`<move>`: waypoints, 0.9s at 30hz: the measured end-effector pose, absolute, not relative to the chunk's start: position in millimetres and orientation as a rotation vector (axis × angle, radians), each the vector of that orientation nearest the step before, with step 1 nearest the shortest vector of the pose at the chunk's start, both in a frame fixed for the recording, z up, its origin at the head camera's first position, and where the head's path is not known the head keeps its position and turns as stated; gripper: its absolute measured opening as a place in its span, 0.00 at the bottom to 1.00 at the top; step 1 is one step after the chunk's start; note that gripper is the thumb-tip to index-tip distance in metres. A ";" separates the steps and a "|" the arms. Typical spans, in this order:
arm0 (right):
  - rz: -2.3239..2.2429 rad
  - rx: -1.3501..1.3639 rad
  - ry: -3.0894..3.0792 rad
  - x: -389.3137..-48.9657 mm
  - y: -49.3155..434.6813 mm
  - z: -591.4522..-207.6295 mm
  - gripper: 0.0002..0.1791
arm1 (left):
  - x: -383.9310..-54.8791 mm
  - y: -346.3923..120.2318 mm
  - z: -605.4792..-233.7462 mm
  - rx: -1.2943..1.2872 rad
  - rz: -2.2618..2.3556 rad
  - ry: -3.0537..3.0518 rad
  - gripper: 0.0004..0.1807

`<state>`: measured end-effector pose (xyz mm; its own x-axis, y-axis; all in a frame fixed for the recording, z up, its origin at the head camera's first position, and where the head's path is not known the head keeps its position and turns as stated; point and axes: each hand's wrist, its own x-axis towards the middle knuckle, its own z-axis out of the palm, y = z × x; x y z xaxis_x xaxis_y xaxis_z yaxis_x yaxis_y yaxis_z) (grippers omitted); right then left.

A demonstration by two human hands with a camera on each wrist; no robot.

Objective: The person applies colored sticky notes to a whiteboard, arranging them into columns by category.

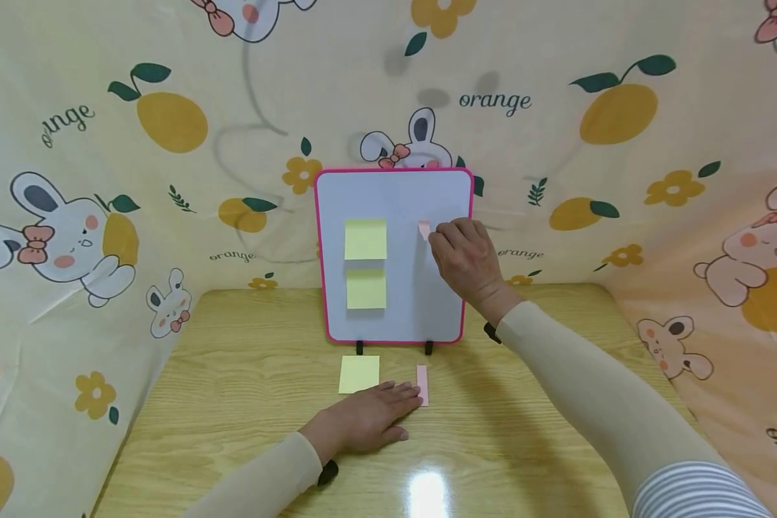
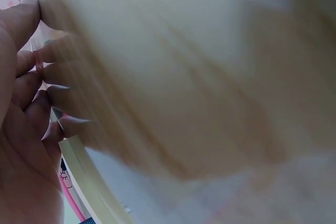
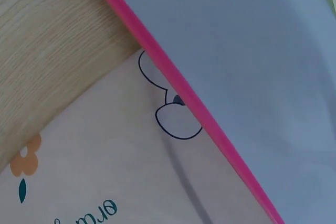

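A small white board with a pink frame (image 1: 398, 194) stands upright on the table, two yellow sticky notes (image 1: 365, 239) on its left half. My right hand (image 1: 464, 255) is in front of the board's right side and pinches a pink paper strip (image 1: 424, 229), whose upper end lies at the board. Flat on the table, my left hand (image 1: 365, 417) touches another pink strip (image 1: 422, 378) with its fingertips. Just beyond that hand lies a yellow sticky-note pad (image 1: 359, 373); the pad's edge (image 2: 86, 179) also appears in the left wrist view. My right hand is outside the right wrist view.
Two black feet (image 1: 429, 348) hold up the board on the wood-grain table (image 1: 246, 403). A cloth printed with oranges and rabbits (image 1: 337, 79) hangs behind and at both sides. The board's pink edge (image 3: 181, 87) crosses the right wrist view.
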<state>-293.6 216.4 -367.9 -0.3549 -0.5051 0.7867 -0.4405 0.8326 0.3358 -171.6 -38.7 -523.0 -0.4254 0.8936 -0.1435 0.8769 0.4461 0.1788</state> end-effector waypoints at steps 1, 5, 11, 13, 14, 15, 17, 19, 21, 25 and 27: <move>-0.086 0.698 -2.004 -293.7 216.6 -367.4 0.05 | -171.7 -38.6 -523.0 1.549 0.108 2.483 0.35; -0.101 0.695 -2.031 -294.6 217.0 -367.0 0.05 | -171.7 -39.0 -523.1 1.560 0.100 2.487 0.35; -0.105 0.693 -2.034 -296.9 217.4 -367.9 0.06 | -171.7 -39.2 -524.5 1.565 0.102 2.488 0.35; -0.106 0.693 -2.036 -297.6 217.5 -368.2 0.06 | -171.4 -39.2 -524.4 1.561 0.109 2.486 0.35; -0.106 0.693 -2.038 -297.9 217.4 -368.4 0.06 | -171.3 -39.2 -524.2 1.558 0.112 2.485 0.35; -0.107 0.693 -2.040 -298.2 217.2 -368.7 0.06 | -171.2 -39.2 -524.0 1.554 0.118 2.484 0.35; -0.106 0.694 -2.042 -298.8 216.8 -369.1 0.06 | -171.1 -39.3 -523.4 1.543 0.129 2.481 0.35; -0.109 0.696 -2.043 -299.3 216.6 -369.5 0.06 | -171.2 -39.2 -523.3 1.536 0.135 2.481 0.35; -0.115 0.693 -2.042 -299.7 216.8 -369.9 0.06 | -171.4 -39.2 -523.3 1.532 0.136 2.481 0.35; -0.124 0.683 -2.052 -300.1 217.2 -372.1 0.06 | -171.5 -39.0 -523.9 1.541 0.139 2.484 0.35; -0.118 0.681 -2.062 -299.9 217.6 -373.9 0.07 | -171.2 -38.7 -524.4 1.553 0.143 2.485 0.34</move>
